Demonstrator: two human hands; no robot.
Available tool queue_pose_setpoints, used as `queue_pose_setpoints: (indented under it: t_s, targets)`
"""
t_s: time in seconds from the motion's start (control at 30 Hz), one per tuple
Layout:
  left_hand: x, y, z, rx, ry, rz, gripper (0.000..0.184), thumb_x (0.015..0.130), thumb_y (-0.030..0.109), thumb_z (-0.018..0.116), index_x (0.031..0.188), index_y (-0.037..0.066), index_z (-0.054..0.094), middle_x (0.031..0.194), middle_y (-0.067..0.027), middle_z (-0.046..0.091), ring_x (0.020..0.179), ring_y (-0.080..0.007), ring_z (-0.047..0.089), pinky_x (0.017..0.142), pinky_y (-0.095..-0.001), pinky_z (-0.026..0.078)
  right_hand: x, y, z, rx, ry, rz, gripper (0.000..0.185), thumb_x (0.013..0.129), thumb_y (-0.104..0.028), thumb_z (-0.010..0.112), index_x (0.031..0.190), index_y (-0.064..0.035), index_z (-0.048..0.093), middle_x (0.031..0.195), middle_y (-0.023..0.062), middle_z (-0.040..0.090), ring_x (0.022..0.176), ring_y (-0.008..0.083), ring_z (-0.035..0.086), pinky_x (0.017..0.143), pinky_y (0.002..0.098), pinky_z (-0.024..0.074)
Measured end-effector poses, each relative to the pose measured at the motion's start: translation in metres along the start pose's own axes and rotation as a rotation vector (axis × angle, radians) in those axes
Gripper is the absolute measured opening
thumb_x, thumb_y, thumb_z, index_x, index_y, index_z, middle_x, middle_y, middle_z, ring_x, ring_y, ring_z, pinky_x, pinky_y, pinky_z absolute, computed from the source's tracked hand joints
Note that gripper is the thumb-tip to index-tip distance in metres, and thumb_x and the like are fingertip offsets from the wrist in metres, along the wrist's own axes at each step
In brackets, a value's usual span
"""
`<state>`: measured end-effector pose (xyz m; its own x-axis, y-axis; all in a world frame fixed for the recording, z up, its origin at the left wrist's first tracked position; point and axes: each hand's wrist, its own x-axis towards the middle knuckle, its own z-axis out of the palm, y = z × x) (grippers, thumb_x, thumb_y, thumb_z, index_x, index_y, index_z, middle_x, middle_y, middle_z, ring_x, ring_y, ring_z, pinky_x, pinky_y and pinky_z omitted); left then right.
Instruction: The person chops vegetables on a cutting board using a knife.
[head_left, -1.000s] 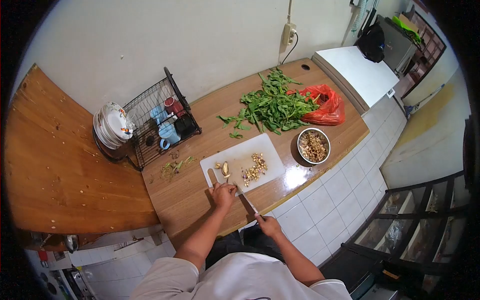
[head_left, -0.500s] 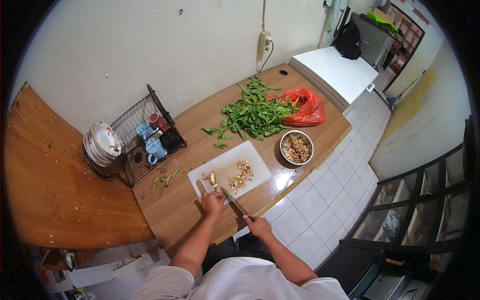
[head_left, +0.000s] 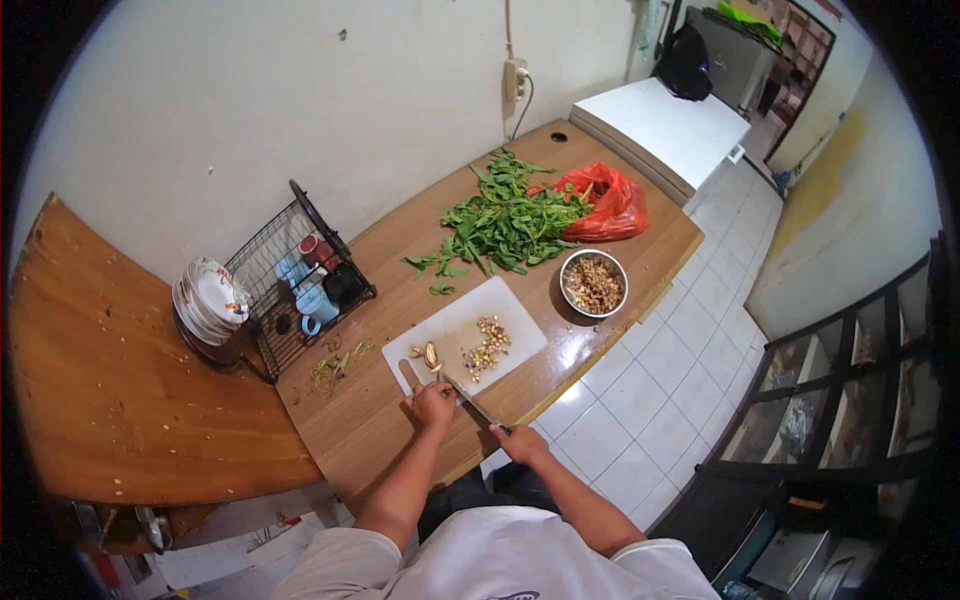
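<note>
My right hand [head_left: 520, 443] grips the dark handle of a knife [head_left: 473, 399], whose blade slants up and left over the near edge of a white cutting board [head_left: 455, 312]. My left hand [head_left: 433, 404] is at the board's near edge beside the blade tip, fingers drawn together; what they pinch is too small to make out. Just beyond it lie a few larger pale brown pieces [head_left: 431, 355], perhaps garlic or shallot. A pile of small chopped bits [head_left: 487, 347] sits farther right on the board.
Leafy greens [head_left: 515, 222] spill beside a red plastic bag [head_left: 622, 208]. A metal bowl [head_left: 594, 284] of brown chopped pieces stands right of the board. To the left are trimmings [head_left: 340, 365], a wire rack [head_left: 297, 262] with cups, and stacked plates [head_left: 208, 305].
The view has shifted slightly. Both hands stay near the board's front edge, with the blade close to the left fingers at a slightly different angle. The chopped pile looks the same.
</note>
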<state>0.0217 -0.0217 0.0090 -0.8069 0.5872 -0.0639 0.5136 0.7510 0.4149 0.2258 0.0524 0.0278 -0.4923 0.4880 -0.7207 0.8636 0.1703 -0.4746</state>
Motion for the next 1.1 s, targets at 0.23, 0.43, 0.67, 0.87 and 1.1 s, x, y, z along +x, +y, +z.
queue_pose_setpoints:
  t_s: [0.23,0.43,0.67,0.87,1.1]
  targets:
    - [0.006,-0.002,0.006,-0.015,-0.033,0.025,0.012,0.079,0.034,0.079,0.089,0.027,0.082,0.092,-0.0005,0.076,0.102,-0.0218,0.061,0.093,-0.0428,0.035,-0.021,-0.006,-0.020,-0.050,0.165,-0.002,0.070,0.094,-0.071,0.043,0.113,-0.0110,0.074,0.104,0.0210,0.073,0.101,0.0400,0.069,0.087,0.0489,0.0545]
    - [0.017,0.000,0.029,-0.062,0.121,0.185,0.012,0.078,0.032,0.081,0.086,0.023,0.081,0.087,0.0048,0.075,0.100,-0.0191,0.059,0.092,-0.0418,0.033,-0.035,0.014,-0.019,-0.030,0.219,0.032,0.072,0.094,-0.072,0.042,0.105,-0.0084,0.075,0.098,0.0212,0.073,0.098,0.0383,0.070,0.084,0.0485,0.0552]
    - [0.012,0.015,0.006,-0.198,0.057,0.036,0.020,0.071,0.039,0.085,0.085,0.026,0.078,0.096,0.0056,0.073,0.106,-0.0202,0.058,0.096,-0.0441,0.035,-0.039,0.023,-0.025,-0.184,0.261,-0.056,0.072,0.094,-0.072,0.043,0.102,-0.0088,0.075,0.091,0.0177,0.074,0.091,0.0373,0.071,0.078,0.0493,0.0558]
    - [0.033,0.036,-0.003,0.028,0.070,0.060,0.030,0.064,0.045,0.088,0.085,0.028,0.075,0.110,0.0042,0.066,0.114,-0.0215,0.054,0.098,-0.0461,0.034,-0.048,0.016,-0.040,-0.296,0.351,-0.129,0.067,0.095,-0.068,0.046,0.100,-0.0072,0.075,0.087,0.0164,0.074,0.084,0.0329,0.073,0.071,0.0477,0.0571]
    - [0.067,0.041,-0.031,0.057,-0.009,0.097,0.014,0.071,0.043,0.083,0.076,0.030,0.078,0.110,0.0040,0.065,0.112,-0.0226,0.055,0.095,-0.0454,0.036,-0.043,0.032,-0.036,-0.240,0.327,-0.133,0.070,0.093,-0.073,0.044,0.105,-0.0108,0.074,0.090,0.0158,0.074,0.090,0.0355,0.072,0.076,0.0481,0.0560]
